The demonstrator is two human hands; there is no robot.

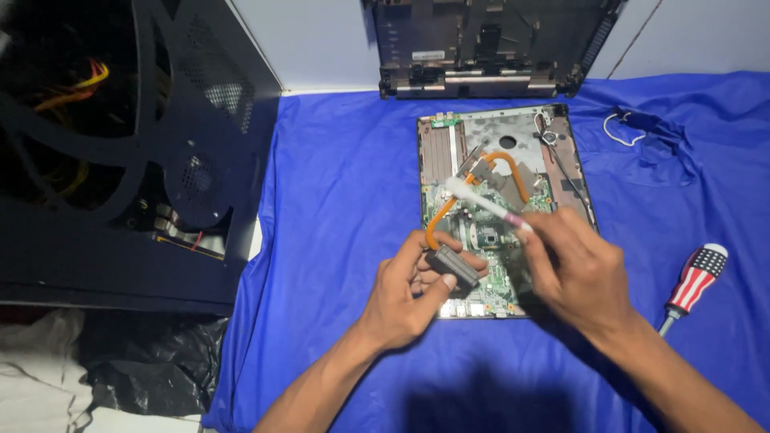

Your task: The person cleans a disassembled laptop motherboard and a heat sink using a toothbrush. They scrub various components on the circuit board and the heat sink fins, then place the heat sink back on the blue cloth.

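An opened laptop base [566, 160] with a green circuit board lies on the blue cloth [337, 208]. My left hand [409, 293] grips the dark finned end of a heatsink [454, 267], whose orange copper pipe [513, 172] curves up over the board. My right hand [573, 269] holds a thin white tube with a pink band [481, 204], like a small brush or syringe. Its far tip points up-left over the copper pipe.
A detached laptop shell [489, 48] leans on the wall at the back. An open black computer case [120, 152] stands at the left. A screwdriver with a striped handle [695, 281] lies at the right. A dark face mask [646, 132] is at the back right.
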